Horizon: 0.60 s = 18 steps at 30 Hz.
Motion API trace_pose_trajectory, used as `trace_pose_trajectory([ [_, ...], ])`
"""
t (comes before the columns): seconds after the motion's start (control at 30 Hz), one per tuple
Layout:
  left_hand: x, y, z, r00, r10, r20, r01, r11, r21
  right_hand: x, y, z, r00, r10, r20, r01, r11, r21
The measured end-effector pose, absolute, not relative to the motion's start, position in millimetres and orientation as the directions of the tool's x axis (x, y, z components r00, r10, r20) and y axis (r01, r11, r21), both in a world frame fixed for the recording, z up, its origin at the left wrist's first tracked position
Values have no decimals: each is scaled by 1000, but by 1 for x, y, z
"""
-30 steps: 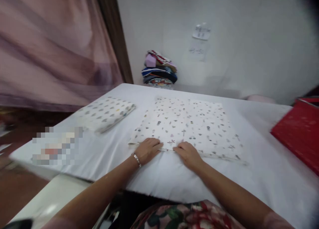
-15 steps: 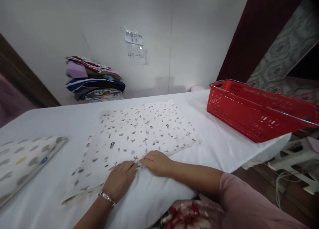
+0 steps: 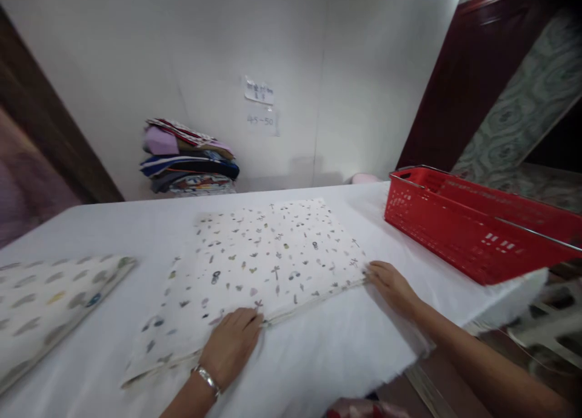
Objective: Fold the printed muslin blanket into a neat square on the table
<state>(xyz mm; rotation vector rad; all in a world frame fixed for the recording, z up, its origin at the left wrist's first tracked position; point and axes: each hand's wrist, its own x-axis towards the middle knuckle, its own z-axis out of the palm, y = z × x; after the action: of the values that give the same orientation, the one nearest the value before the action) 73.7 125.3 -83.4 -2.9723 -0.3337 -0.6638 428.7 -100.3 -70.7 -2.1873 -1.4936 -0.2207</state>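
The cloth with tiny pictures (image 3: 273,248) lies flat in the middle of the white table (image 3: 336,345), and its near edge points toward me. That edge looks thick, as if there is more than one layer, so I think I need to mind all the layers and not just the top one.

My left hand (image 3: 233,345) is palm down at the near edge, close to its middle. Those fingers lie side by side and bend a little, but I cannot tell if they pinch the edge or only press on it. My right hand (image 3: 391,285) touches the near corner on the right. I cannot tell if those fingers are squeezing it.

To do this well, I think one hand should press softly while the other smooths out to the corner. Pulling too hard could make the edge go wavy. It is best if the layers line up at the corner.

Another cloth, with gray spots (image 3: 50,294), lies to the left, apart from this one. A red basket (image 3: 459,230) sits to the right, well away from the cloth. Past the table, a pile of clothes (image 3: 188,163) stands by the wall (image 3: 373,72).
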Motion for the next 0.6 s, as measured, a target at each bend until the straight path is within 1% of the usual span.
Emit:
trace_pose_trajectory([
  [0.07, 74, 122, -82, 891, 228, 393, 253, -967, -14, 443, -99, -69, 530, 808, 256, 826, -424, -370],
  [0.13, 74, 119, -80, 895, 259, 364, 278, -961, -1, 454, -90, -67, 617, 779, 111, 746, -534, -397],
  [0.27, 74, 115, -77, 892, 314, 326, 323, -946, 27, 467, -66, -65, 666, 741, -84, 650, -632, -421],
  [0.37, 74, 112, -77, 884, 344, 317, 350, -936, 42, 471, -55, -68, 696, 671, -256, 500, -708, -499],
  [0.43, 74, 112, -78, 881, 351, 318, 355, -934, 48, 472, -53, -69, 692, 634, -345, 387, -729, -564],
  [0.5, 74, 111, -79, 880, 349, 324, 352, -935, 51, 470, -53, -69, 663, 633, -400, 311, -719, -621],
  [0.57, 74, 111, -81, 877, 345, 334, 350, -936, 48, 468, -56, -67, 631, 655, -415, 277, -690, -668],
  [0.6, 74, 111, -81, 876, 344, 338, 350, -936, 45, 467, -58, -66, 623, 673, -399, 275, -666, -694],
])
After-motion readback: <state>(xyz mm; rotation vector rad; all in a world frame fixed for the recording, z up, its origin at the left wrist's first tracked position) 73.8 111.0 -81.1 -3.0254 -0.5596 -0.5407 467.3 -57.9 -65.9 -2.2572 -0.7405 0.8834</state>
